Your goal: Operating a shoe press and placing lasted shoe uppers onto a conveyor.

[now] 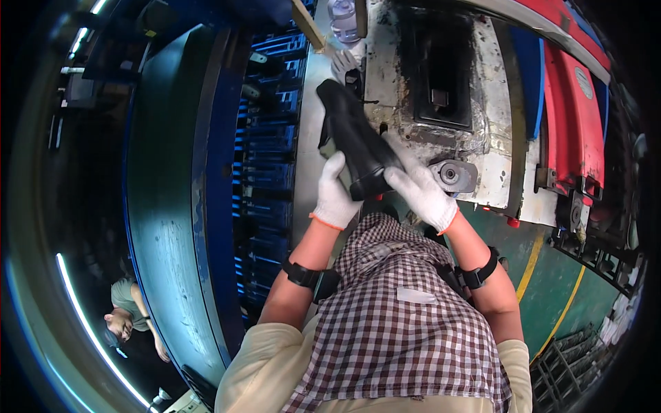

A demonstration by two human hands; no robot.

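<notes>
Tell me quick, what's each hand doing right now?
White-gloved left hand: closed, holding the shiny black boot-shaped piece at its near end, left side.
White-gloved right hand: closed, holding the same piece from the right.

Left forearm (311, 242) and right forearm (475, 241) extend forward from either side of the checked apron (413, 344), converging ahead of it. There the white-gloved left hand (334, 191) grips, thumb pointing forward, fingers largely hidden; the white-gloved right hand (421, 191) grips opposite, slanting leftward, thumb and fingers parted.
</notes>
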